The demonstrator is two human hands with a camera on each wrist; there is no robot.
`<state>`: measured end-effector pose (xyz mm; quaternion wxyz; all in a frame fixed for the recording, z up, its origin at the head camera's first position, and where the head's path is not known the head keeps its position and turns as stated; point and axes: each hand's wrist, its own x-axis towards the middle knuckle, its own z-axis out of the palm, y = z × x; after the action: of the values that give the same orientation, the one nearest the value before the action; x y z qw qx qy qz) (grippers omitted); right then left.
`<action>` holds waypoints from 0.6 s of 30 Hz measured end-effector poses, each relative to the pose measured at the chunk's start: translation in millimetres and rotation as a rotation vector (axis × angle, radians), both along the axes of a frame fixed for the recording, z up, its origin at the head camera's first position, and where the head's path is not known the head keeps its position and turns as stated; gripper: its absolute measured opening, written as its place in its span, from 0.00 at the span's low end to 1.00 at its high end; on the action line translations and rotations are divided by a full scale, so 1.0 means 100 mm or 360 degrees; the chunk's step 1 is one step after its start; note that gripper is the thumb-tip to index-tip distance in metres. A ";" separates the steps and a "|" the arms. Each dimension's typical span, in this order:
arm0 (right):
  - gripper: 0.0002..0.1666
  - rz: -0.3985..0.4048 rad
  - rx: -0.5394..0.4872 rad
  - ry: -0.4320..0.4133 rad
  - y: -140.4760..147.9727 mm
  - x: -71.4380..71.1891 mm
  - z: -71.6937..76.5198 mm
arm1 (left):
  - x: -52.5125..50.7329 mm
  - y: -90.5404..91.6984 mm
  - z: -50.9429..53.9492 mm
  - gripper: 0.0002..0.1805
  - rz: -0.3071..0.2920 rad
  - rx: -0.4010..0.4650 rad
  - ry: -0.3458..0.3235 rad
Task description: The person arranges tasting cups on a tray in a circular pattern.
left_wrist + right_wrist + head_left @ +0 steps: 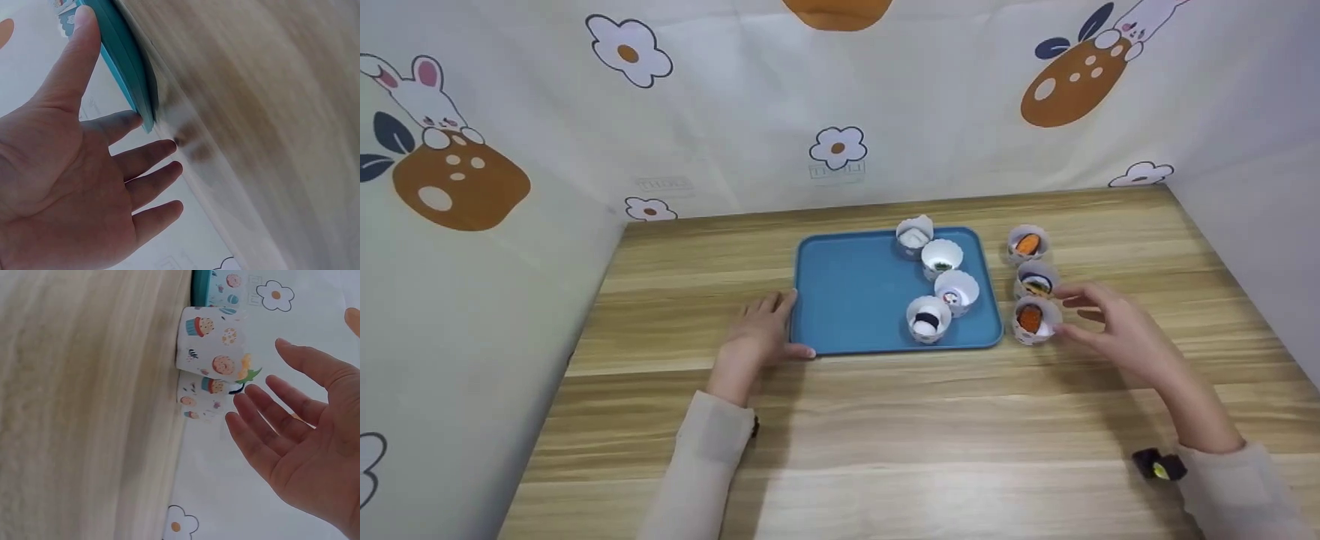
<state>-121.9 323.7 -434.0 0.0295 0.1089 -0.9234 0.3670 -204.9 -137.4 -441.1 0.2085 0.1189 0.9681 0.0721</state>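
Note:
A blue tray (859,300) lies on the table. My left hand (761,330) rests at its front left corner, the thumb on the rim and the fingers extended, as the left wrist view shows too. Toward the right of the tray stand several patterned paper cups holding small sushi pieces, the front one (928,321) with a white piece banded in black. Beyond the tray's right edge, 3 more cups stand in a row. My right hand (1117,330) is beside the front cup of that row (1033,321), fingers spread and apart from it in the right wrist view (304,422).
Two dark sushi rolls (1159,465) are by the right wrist, apparently on its band. A wood-grain table (885,435) carries the tray and cups. A printed cloth with rabbits and flowers (735,135) stands behind and along the sides.

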 end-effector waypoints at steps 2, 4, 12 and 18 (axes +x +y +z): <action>0.28 -0.0001 -0.0033 -0.0066 0.03 -0.01 -0.02 | 0.00 0.00 0.00 0.58 0.0003 0.0007 -0.0001; 0.30 0.0000 -0.0067 -0.0142 0.06 -0.02 -0.03 | 0.00 0.00 0.00 0.58 0.0008 0.0011 -0.0007; 0.35 0.0037 -0.0256 -0.0425 0.08 -0.07 -0.09 | -0.01 0.00 0.00 0.58 0.0015 -0.0009 -0.0014; 0.38 0.0038 -0.0350 -0.0497 0.04 -0.10 -0.12 | -0.01 -0.01 -0.01 0.58 0.0006 -0.0036 -0.0013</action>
<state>-132.3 327.2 -445.7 -0.1067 0.0577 -0.8698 0.4783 -206.0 -138.0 -442.1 0.2135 0.1143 0.9683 0.0621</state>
